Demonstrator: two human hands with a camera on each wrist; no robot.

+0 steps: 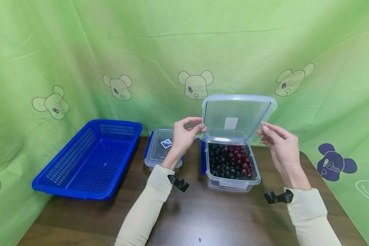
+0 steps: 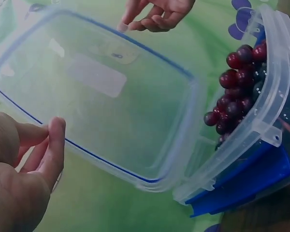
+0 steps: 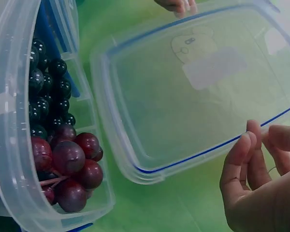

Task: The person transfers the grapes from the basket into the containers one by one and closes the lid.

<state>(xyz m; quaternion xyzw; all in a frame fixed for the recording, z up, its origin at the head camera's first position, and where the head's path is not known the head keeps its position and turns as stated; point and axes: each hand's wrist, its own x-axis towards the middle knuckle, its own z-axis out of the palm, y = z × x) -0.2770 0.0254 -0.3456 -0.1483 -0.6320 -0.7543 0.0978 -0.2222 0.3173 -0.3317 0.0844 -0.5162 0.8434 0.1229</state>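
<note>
A clear plastic lid [image 1: 216, 118] with a blue seal line stands tilted up above the back of a food container [image 1: 230, 186]. My left hand [image 1: 186, 135] pinches the lid's left edge between thumb and fingers. On the opposite edge, my right hand [image 1: 284, 147] pinches the rim with its fingertips. Dark and red grapes [image 1: 227, 160] fill the container, the red ones gathered on the right. In the right wrist view the red grapes [image 3: 70, 157] rise close to the container's rim. A blue side clip [image 2: 246, 179] hangs open on the container's left side.
A smaller lidded container [image 1: 158, 147] with blue clips sits left of the grapes, partly behind my left wrist. Further left stands a blue plastic basket [image 1: 123, 167] with slotted walls. A green curtain [image 1: 160, 44] with printed bear heads hangs behind the brown table [image 1: 203, 218].
</note>
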